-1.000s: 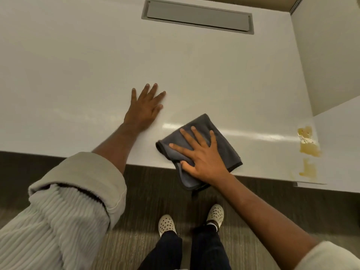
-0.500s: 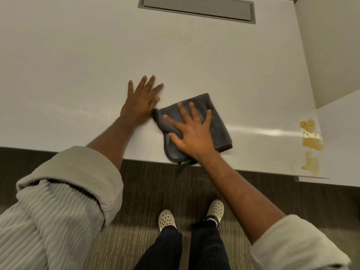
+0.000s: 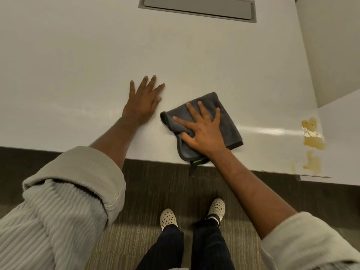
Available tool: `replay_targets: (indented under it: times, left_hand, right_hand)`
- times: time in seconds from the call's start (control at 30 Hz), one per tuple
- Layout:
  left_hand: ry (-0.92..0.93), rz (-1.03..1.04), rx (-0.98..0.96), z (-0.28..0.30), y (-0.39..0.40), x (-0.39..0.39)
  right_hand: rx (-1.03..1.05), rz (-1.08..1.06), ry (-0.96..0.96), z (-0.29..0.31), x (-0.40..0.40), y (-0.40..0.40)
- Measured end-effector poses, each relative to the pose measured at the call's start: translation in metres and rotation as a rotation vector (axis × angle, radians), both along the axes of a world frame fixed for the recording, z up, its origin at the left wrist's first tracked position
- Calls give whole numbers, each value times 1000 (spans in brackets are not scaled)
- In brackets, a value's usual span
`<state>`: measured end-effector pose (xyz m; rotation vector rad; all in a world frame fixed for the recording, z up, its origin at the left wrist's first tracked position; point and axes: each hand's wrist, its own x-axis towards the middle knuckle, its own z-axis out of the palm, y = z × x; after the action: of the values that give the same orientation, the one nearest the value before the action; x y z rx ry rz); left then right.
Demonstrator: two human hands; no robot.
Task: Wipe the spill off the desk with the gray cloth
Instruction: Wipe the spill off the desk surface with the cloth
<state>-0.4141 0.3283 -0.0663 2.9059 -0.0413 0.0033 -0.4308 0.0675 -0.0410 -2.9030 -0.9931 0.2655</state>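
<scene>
- Far left, low in frame: left sleeve (image 3: 58,207), pale ribbed fabric, cuff rolled back above a bare forearm that reaches up over the desk (image 3: 78,65) edge.
- Desk: broad, pale grey-white top with a soft glare band running across it; near edge runs across the frame above dark carpet (image 3: 155,184).
- Left hand (image 3: 141,106): palm down, flat on the bare desk, fingers (image 3: 150,85) spread and straight, holding nothing. It sits just beside the cloth, a narrow strip of desk between them.
- Top centre: a long grey rectangular cover plate (image 3: 197,8) set flush into the desk at its far side.
- Gray cloth (image 3: 228,121): folded, dark gray with darker stitched edging, lying near the front edge of the desk. Its near corner overhangs the edge; a small green tag (image 3: 197,161) shows there, any print on it too small to read.
- Right hand (image 3: 202,133): pressed flat on top of the cloth, fingers splayed and extended, thumb on a bunched fold at the cloth's left side. Not closed around it, just pressing down.
- Below: two pale perforated clogs (image 3: 168,219) and dark trousers on the carpet.
- Right: spill (image 3: 312,135), yellow-brown blotches with a whitish patch, by the seam with an adjoining desk surface; a smaller smear lies nearer the front edge. Well apart from the cloth.
- No legible writing anywhere.
</scene>
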Motion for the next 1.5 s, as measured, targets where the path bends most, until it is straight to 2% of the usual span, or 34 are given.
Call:
replay_targets:
  times: [0.1,0.23,0.37,0.43,0.5,0.67,0.77,0.87,0.93,1.0,1.07,1.13,1.3,1.4,1.5]
  left_hand:
    - [-7,1,-5,1,0,-1]
    - [-1,11,-16,3,-1,-2]
    - [-1,19,-7,1,-2,-1]
    - [-2,17,-12,1,-2,-1]
    - [-6,14,-24,1,-2,-1]
    - [-19,3,-49,1,0,-1]
    - [-23,1,-62,0,2,-3]
    - [-29,13,-67,0,1,-4]
    - [-25,24,-68,1,-1,-4]
    - [-25,36,-68,4,-4,-5]
    - [-22,60,-83,8,-6,-5]
    - [-27,86,-89,12,-11,-4]
    - [-37,152,-88,18,-24,2]
    - [5,197,-87,15,-40,1]
    - [-7,84,-17,11,-74,-4]
  right_hand:
    - [16,189,5,-5,-27,13]
    - [136,340,87,-2,-31,-30]
    - [162,163,72,6,8,-68]
    - [99,23,32,7,29,-54]
    - [33,-30,6,4,37,-25]
    - [13,188,-47,-8,-3,16]
    - [25,298,-40,-8,-26,-3]
    - [47,315,-24,-6,-25,-52]
    - [49,230,-9,-3,-9,-86]
    - [52,55,2,2,13,-101]
    - [48,-101,8,5,27,-87]
    - [52,-154,16,6,29,-62]
    - [38,57,-8,-4,-8,-33]
    - [75,164,-19,-8,-27,-61]
    - [97,155,-20,-10,-36,-111]
